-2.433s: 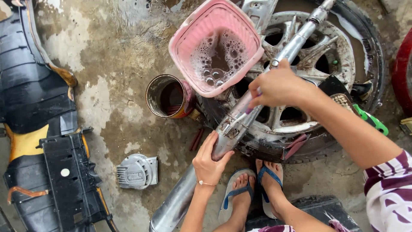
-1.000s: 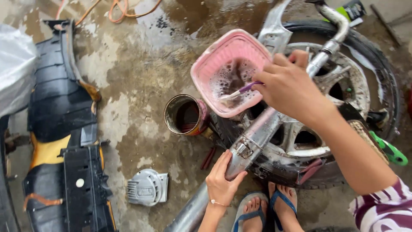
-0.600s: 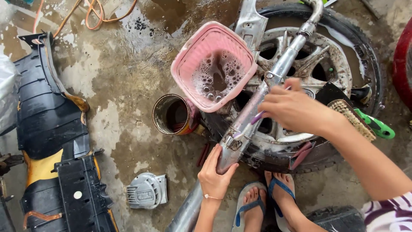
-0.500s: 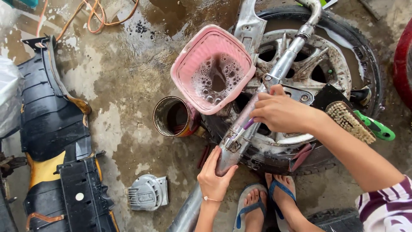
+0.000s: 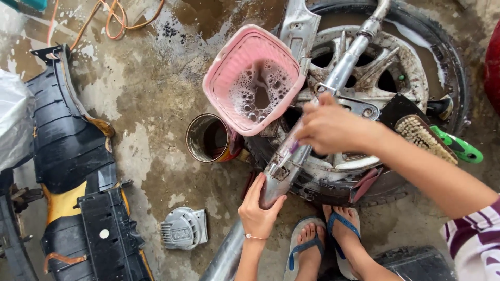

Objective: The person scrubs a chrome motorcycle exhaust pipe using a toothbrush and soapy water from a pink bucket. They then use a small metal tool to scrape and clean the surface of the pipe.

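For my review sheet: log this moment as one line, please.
left hand: steadies long chrome exhaust pipe | right hand: scrubs pipe, small purple-handled brush | square pink soapy-water basket above | wet concrete floor

Chrome exhaust pipe (image 5: pixel 291 156): long, wet, lying diagonally across the alloy wheel (image 5: pixel 375 83); small purple-handled brush (image 5: pixel 291 148) pressed against its midsection.

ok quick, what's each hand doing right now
Left hand: closed around the exhaust pipe, gripping it at the lower end.
Right hand: closed on a small purple-handled brush, pressed against the pipe.
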